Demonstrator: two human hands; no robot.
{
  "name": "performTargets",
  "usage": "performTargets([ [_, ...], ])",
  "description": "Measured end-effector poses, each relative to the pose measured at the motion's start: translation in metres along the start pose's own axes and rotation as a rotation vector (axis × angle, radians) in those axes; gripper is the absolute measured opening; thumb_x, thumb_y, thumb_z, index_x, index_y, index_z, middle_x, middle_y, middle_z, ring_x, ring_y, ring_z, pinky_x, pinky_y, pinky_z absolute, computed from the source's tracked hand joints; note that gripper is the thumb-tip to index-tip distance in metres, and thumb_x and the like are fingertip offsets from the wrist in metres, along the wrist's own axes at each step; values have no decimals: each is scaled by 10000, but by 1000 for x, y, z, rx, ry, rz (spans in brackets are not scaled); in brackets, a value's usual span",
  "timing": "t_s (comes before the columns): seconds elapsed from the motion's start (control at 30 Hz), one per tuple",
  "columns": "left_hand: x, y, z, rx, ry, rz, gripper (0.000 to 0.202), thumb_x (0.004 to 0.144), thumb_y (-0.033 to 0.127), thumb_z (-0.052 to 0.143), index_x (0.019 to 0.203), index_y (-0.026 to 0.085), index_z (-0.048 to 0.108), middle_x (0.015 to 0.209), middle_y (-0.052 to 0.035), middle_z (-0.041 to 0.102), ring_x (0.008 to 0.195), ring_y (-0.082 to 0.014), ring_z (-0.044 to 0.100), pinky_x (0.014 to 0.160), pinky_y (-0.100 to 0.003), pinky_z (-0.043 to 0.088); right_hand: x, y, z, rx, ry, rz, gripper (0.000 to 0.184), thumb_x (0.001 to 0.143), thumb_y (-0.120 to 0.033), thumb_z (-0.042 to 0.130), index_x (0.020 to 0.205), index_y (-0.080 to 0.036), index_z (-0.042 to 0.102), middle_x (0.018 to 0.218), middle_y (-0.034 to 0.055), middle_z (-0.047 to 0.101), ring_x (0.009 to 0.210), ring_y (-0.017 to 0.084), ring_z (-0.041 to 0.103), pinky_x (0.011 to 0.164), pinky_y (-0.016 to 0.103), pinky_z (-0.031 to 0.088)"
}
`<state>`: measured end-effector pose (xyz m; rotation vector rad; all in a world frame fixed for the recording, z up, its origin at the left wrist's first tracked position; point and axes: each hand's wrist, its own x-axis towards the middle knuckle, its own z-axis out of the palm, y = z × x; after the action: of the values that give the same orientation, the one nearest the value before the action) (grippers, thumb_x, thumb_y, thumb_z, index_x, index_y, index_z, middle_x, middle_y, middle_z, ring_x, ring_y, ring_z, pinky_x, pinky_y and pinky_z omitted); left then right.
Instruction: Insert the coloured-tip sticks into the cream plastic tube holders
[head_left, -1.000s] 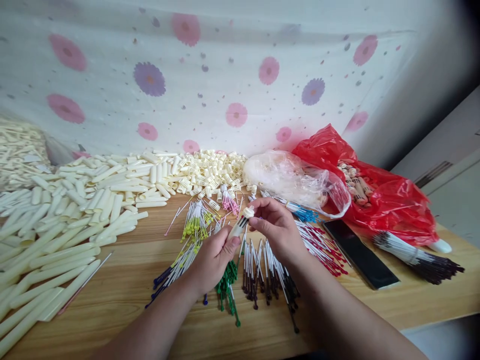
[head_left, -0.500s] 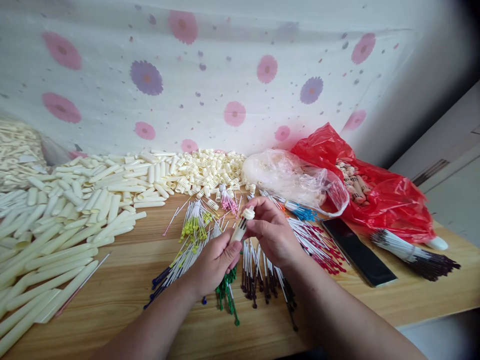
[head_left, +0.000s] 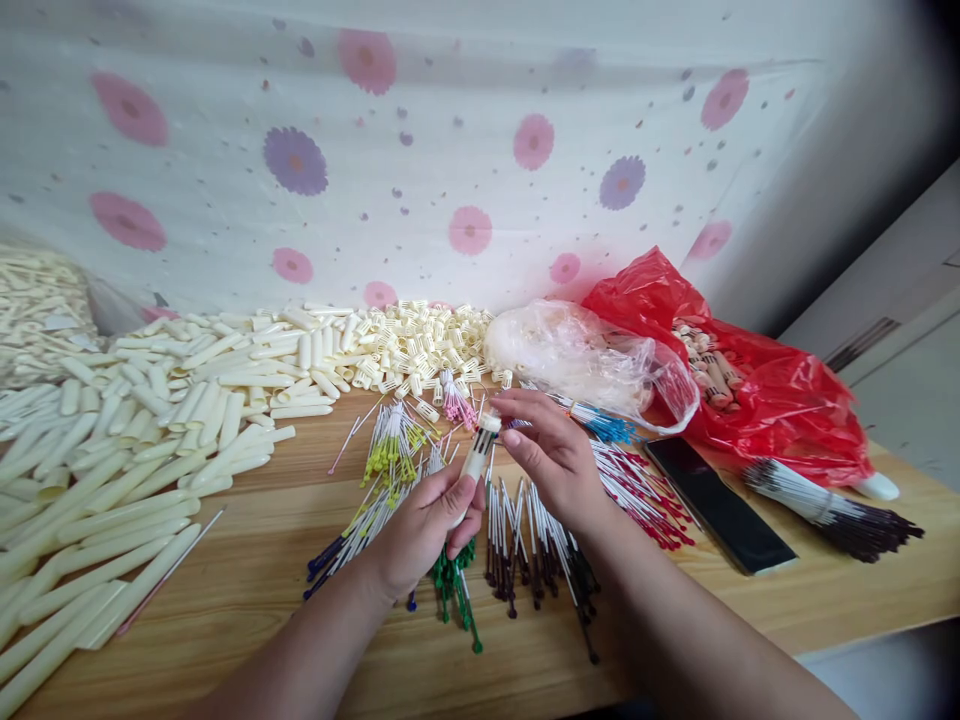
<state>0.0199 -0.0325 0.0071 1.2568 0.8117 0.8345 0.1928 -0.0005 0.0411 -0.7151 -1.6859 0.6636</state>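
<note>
My left hand (head_left: 426,528) is closed around a cream multicolour pen barrel (head_left: 477,458), its slotted end tilted up and away. Dark strips show in the slots. Beside that end is my right hand (head_left: 559,458), thumb and fingers apart; whether a fingertip touches the barrel I cannot tell. Below and around both hands lie thin white pen refills with coloured ends: green (head_left: 454,585), dark brown (head_left: 514,550), red (head_left: 649,500), yellow (head_left: 394,450), dark blue (head_left: 330,560) and pink (head_left: 457,405).
Cream pen tubes (head_left: 135,450) pile up at left, with short slotted pieces (head_left: 427,345) at the back. A clear plastic bag (head_left: 577,350) and a red bag (head_left: 787,400) stand at back right. Near them lie a black phone-like slab (head_left: 720,505) and a bundle of black-ended refills (head_left: 832,510).
My right thumb and fingers have come off the slotted end and spread apart. The barrel has shifted slightly left in my left hand, which still grips it.
</note>
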Motion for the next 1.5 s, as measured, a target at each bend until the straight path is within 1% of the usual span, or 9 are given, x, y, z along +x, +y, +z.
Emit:
performTargets([
  [0.27,0,-2,2,-144,8,-48,390,873,548,473,778,170,494,468,88,335,410,-43,245,403,-173,193,4,6,2,-103,-9,-87,200,874,-253,561,1038,-202,665,1049,103,648,1026,191,595,878,369,500],
  [0.57,-1,0,5,-188,-101,19,377,897,540,427,906,171,506,476,73,433,365,-35,275,389,-179,187,1,14,13,612,132,350,118,775,-314,678,871,-246,674,787,-16,630,675,106,586,613,248,519],
  [0.73,-1,0,7,-213,-95,2,354,906,512,432,884,165,502,526,57,476,350,-25,304,365,-171,176,5,8,3,227,128,101,82,806,-268,647,853,-236,707,885,29,645,800,143,607,707,298,520],
  [0.83,-2,0,9,-266,-77,-13,344,903,498,453,843,162,500,485,81,409,342,-18,273,366,-165,157,6,4,-1,-17,99,-67,88,826,-229,613,832,-209,698,899,59,643,862,169,609,748,320,501],
  [0.9,-3,2,11,-317,-68,-4,339,898,495,467,830,164,494,468,101,358,339,-10,222,376,-166,142,5,4,1,-55,89,-80,94,834,-225,593,810,-195,679,890,64,630,844,168,604,717,309,494],
  [1.1,-3,4,13,-335,-131,-30,320,920,470,436,850,166,500,477,102,362,338,-6,222,401,-169,175,2,12,10,412,161,219,113,786,-282,655,724,-201,607,735,-7,596,641,108,549,595,244,468],
  [1.2,-3,3,11,-278,-189,-49,345,917,499,417,900,167,509,496,84,407,337,-20,279,372,-164,174,4,13,4,576,104,354,120,756,-264,694,702,-194,614,688,-24,593,598,87,525,575,225,447],
  [1.33,-4,1,10,-174,-158,-46,356,913,522,408,945,177,494,499,88,413,327,-24,269,345,-152,181,9,9,-7,610,-5,401,128,737,-240,716,682,-173,623,660,-26,584,590,77,520,566,216,426],
  [1.5,-3,2,11,-128,-110,-56,357,914,519,404,915,173,493,490,86,414,334,-26,306,345,-139,203,8,8,-6,570,28,402,142,740,-251,715,686,-173,610,653,-29,576,585,77,523,566,220,432],
])
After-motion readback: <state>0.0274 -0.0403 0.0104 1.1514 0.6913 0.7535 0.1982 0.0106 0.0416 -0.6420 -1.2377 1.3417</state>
